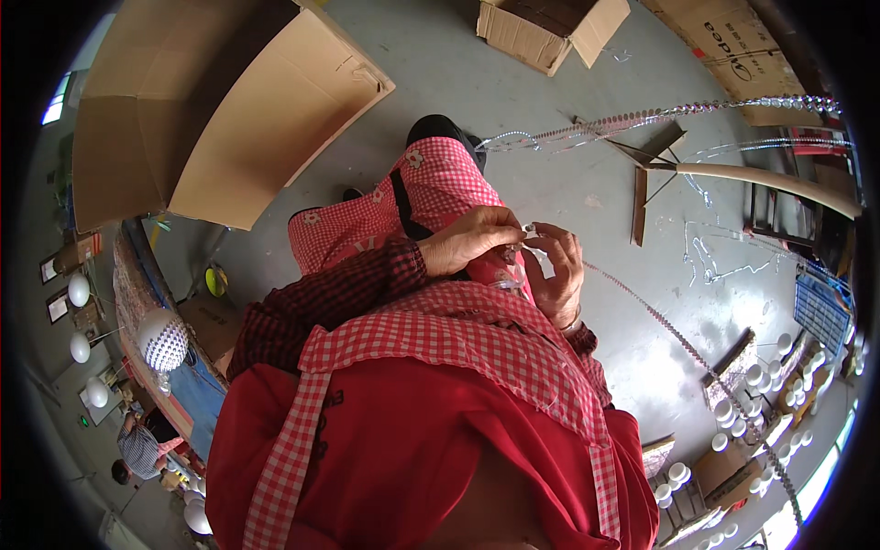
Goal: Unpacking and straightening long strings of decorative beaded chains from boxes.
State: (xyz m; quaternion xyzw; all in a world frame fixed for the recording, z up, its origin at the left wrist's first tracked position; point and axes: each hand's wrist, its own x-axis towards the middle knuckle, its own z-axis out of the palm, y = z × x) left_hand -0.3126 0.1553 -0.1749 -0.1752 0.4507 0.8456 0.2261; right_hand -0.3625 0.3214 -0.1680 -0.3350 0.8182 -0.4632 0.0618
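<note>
My left hand [472, 240] and my right hand [561, 275] meet in front of my red checked apron [431, 330]. Between their fingertips they pinch a small clear bead [529, 227] at the end of a long bead strand [660, 316]. The strand runs from my hands down to the right across the grey floor. Both hands have their fingers closed on the strand's end.
A large open cardboard box [229, 119] stands at upper left, a smaller box [550, 27] at the top. More bead strands [660, 115] hang over wooden sticks at upper right. White cups [742, 403] lie at lower right. White globes [163, 339] and another person [142, 445] are at left.
</note>
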